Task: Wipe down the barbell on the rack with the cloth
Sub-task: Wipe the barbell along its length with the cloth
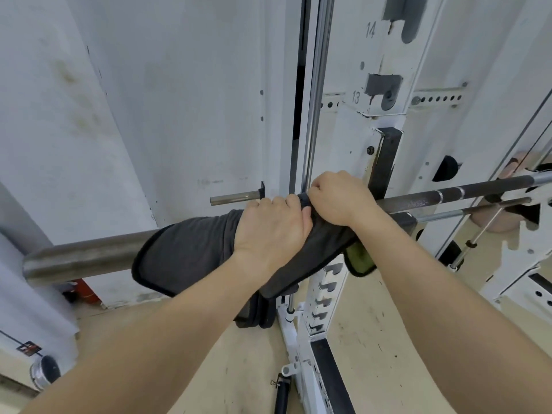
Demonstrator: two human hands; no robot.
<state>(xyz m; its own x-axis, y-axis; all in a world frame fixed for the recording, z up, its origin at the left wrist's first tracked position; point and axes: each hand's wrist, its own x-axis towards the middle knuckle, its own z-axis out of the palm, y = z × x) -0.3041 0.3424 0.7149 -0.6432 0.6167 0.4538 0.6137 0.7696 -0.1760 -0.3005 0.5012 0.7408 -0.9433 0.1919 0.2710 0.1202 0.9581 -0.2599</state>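
The steel barbell [89, 256] lies across the white rack, its thick sleeve end pointing to the lower left and its thin dark shaft running off to the right. A dark grey cloth [185, 252] with a green underside is draped over the bar near the rack upright. My left hand [270, 227] presses down on the cloth and wraps the bar through it. Right beside it, my right hand [337, 197] is closed on the cloth's upper edge over the bar. The stretch of bar under the cloth and hands is hidden.
The white rack upright [379, 97] with numbered holes stands just behind my hands, a chrome guide rod [316, 94] beside it. A short steel peg [234, 198] juts from the white wall panel. A second thin bar [466, 209] runs below the barbell shaft. Floor below is beige.
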